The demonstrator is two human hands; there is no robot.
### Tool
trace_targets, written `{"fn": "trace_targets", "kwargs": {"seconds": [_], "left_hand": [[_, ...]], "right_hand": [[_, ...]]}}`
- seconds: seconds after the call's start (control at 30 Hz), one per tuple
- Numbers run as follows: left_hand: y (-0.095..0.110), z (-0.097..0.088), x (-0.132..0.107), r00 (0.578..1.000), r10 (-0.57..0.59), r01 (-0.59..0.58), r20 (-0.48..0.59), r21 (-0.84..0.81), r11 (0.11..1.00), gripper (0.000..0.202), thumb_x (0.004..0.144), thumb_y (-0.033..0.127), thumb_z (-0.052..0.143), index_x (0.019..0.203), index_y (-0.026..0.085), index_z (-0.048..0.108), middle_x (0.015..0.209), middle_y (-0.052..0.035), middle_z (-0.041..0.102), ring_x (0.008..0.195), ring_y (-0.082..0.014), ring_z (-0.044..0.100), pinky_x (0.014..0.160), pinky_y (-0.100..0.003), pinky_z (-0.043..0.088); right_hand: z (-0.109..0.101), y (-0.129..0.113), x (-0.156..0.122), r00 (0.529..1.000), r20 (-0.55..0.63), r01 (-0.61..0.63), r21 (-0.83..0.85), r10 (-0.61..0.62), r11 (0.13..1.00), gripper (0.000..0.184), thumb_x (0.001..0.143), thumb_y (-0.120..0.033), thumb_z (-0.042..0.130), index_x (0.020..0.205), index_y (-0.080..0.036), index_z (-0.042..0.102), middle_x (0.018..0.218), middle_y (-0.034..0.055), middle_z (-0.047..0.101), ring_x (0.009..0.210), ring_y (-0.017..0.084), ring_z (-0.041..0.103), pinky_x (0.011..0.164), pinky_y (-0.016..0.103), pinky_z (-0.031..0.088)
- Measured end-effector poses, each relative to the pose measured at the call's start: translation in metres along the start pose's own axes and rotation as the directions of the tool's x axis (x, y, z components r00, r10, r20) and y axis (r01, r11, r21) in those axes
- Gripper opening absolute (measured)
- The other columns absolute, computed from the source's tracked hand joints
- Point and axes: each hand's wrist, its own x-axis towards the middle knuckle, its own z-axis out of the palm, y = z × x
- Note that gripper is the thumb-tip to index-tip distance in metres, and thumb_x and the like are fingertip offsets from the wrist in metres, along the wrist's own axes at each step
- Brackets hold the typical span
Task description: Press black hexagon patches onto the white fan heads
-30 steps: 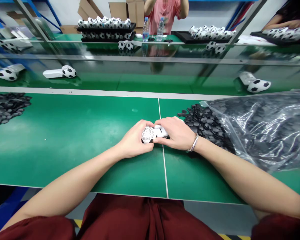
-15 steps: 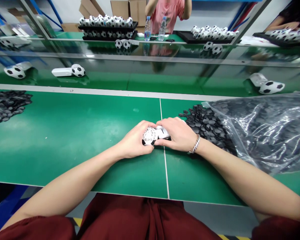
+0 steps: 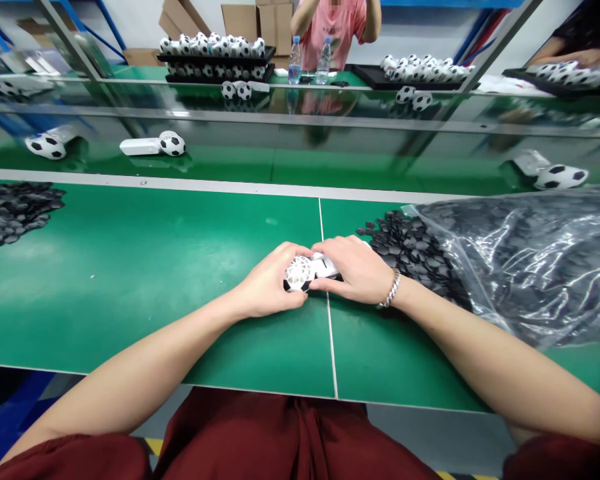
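Both hands grip a soccer-ball handheld fan [image 3: 299,272] just above or on the green table. Its round head has a white slotted grille on top and black patches at the side. My left hand [image 3: 273,280] curls around the head, thumb and fingers on opposite sides. A white handle [image 3: 324,265] juts out to the right of the head. Closed over that handle is my right hand [image 3: 357,270], which hides most of it. Close by the right wrist lies a pile of small black pieces [image 3: 405,250].
A clear plastic bag of black pieces [image 3: 545,267] lies at right, another black pile [image 3: 15,213] at far left. Beyond the white ledge, soccer-ball fans [image 3: 172,143] lie on a green belt [image 3: 230,163]. Black trays [image 3: 220,72] of balls and a person in pink [image 3: 335,30] are across.
The fans on the nearer belt have shifted right, while those on the farther strip have shifted left. My hands and the fan they hold have hardly moved.
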Motion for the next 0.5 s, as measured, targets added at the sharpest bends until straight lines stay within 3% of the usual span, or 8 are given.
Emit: {"fn": "trace_targets", "kwargs": {"seconds": [0.23,0.5], "left_hand": [[-0.0039,0.0033,-0.0007,0.999,0.029,-0.029,-0.033,-0.021,0.999,0.054,0.061,0.017,0.058,0.113,0.019,0.044,0.113,-0.0058,0.047,0.104,-0.0206,0.047,0.092,-0.036,0.039],[-0.0069,0.0039,-0.0002,1.000,0.011,-0.012,-0.024,-0.032,0.999,0.058,0.057,0.021,0.063,0.112,0.020,0.045,0.112,-0.0070,0.048,0.105,-0.0241,0.048,0.089,-0.038,0.042]], "right_hand": [[0.0025,0.0008,-0.0010,0.999,-0.028,0.023,0.008,-0.022,1.000,0.055,0.079,-0.061,0.040,0.105,-0.014,0.052,0.098,0.0113,0.061,0.085,0.024,0.052,0.072,0.035,0.033],[0.0070,0.0029,-0.0029,0.998,-0.049,0.031,0.022,-0.030,0.999,0.053,0.079,-0.060,0.043,0.107,-0.016,0.052,0.099,0.0109,0.060,0.085,0.024,0.053,0.073,0.039,0.037]]}}
